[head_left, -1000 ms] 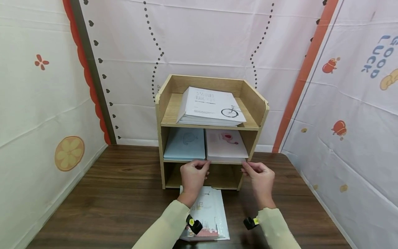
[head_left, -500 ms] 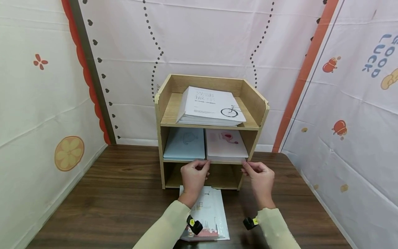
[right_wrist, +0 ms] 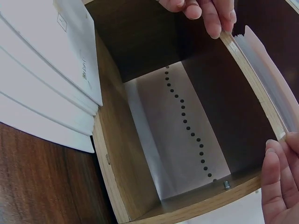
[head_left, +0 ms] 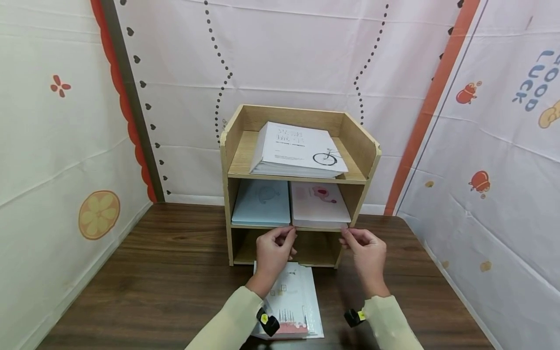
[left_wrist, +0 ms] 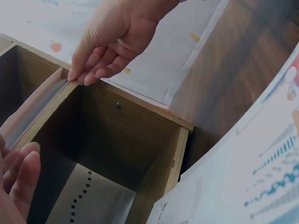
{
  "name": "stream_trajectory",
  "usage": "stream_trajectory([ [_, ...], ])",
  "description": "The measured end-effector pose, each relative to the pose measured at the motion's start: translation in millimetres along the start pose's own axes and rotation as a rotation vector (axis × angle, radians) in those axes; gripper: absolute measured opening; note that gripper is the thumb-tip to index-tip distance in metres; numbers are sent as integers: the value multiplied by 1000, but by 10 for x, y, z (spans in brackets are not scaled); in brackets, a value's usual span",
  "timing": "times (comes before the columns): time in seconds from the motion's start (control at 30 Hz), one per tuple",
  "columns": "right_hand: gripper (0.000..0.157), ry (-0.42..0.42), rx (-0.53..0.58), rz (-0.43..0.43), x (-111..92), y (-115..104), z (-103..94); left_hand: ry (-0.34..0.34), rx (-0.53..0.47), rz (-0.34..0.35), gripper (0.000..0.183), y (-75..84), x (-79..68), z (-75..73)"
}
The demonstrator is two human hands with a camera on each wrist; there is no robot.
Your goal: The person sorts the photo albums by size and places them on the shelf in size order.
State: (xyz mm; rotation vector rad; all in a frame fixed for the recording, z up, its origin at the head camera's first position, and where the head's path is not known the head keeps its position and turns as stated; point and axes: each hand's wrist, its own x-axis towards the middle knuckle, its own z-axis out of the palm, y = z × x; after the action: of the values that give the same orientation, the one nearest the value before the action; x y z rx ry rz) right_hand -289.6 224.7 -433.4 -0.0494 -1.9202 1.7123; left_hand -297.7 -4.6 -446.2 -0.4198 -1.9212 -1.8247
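Note:
A pink notebook (head_left: 316, 206) with a small red drawing lies on the right half of the organizer's middle shelf, spine side and rear in shadow. My left hand (head_left: 272, 253) has its thumb and finger at the notebook's near left corner. At the near right corner, my right hand (head_left: 369, 260) pinches between thumb and fingers. In the left wrist view, the right hand's fingers curl under the shelf edge (left_wrist: 49, 105) while the thumb meets the notebook's end. In the right wrist view, the notebook's pages (right_wrist: 268, 77) run along that shelf edge between both hands.
Left of the pink notebook lies a blue notebook (head_left: 261, 201). A stack of white books (head_left: 297, 146) rests on top of the wooden organizer (head_left: 372, 155). More white books (head_left: 292, 301) lie on the dark table (head_left: 131, 282) in front, partly under my left forearm. Fabric hangs around the table.
My left hand has drawn very slightly back toward me and its wrist has turned a little. The right hand and the notebooks look unchanged; the head view has shifted slightly.

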Motion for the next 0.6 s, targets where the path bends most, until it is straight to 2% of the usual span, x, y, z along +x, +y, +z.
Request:
stream_trajectory([
  [0.33, 26, -54, 3, 3, -100, -32, 30, -104, 40, -13, 19, 15, -88, -188],
  [0.6, 31, -145, -71, 70, -219, -41, 27, -178, 156, -49, 17, 68, -151, -344],
])
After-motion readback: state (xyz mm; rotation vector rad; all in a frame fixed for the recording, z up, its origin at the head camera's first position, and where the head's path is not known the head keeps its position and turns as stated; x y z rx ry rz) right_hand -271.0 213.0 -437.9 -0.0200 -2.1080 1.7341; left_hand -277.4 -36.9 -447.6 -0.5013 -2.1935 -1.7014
